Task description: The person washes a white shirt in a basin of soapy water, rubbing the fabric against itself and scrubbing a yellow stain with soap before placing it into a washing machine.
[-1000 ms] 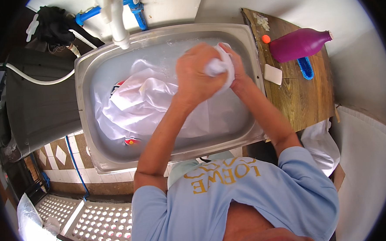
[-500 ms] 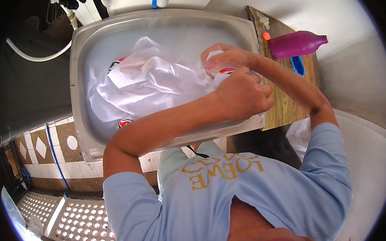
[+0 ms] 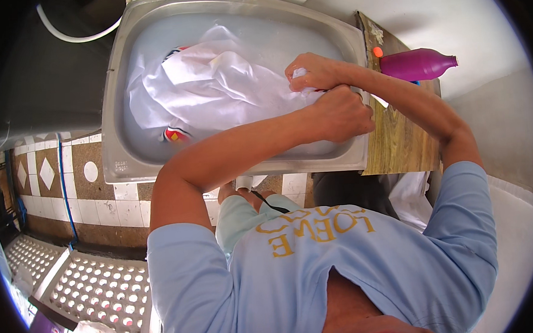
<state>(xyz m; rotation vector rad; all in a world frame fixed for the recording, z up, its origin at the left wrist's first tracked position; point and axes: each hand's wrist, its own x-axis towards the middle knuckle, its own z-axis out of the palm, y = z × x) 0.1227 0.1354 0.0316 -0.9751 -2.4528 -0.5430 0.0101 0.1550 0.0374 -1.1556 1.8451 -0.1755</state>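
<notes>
A white, shiny garment (image 3: 214,88) with red, yellow and dark trim lies bunched in cloudy water inside a metal sink basin (image 3: 115,123). Near the basin's right end, my right hand (image 3: 313,72) is closed on a bunched part of it, with white fabric showing between the fingers. My left hand (image 3: 343,113) is shut in a fist just nearer to me, against the same gathered part. A strip of coloured trim shows between the two hands. The left fingers are mostly hidden behind the back of that hand.
A wooden board (image 3: 400,138) adjoins the basin on the right, bearing a purple bottle (image 3: 418,65) on its side and an orange cap (image 3: 377,52). My right forearm hides most of a blue object there. A white hose (image 3: 79,39) curves at the far left.
The whole view has shifted, so the basin sits higher in the picture. Both hands stay closed on the garment at the basin's right end, and the right forearm now covers most of the blue object.
</notes>
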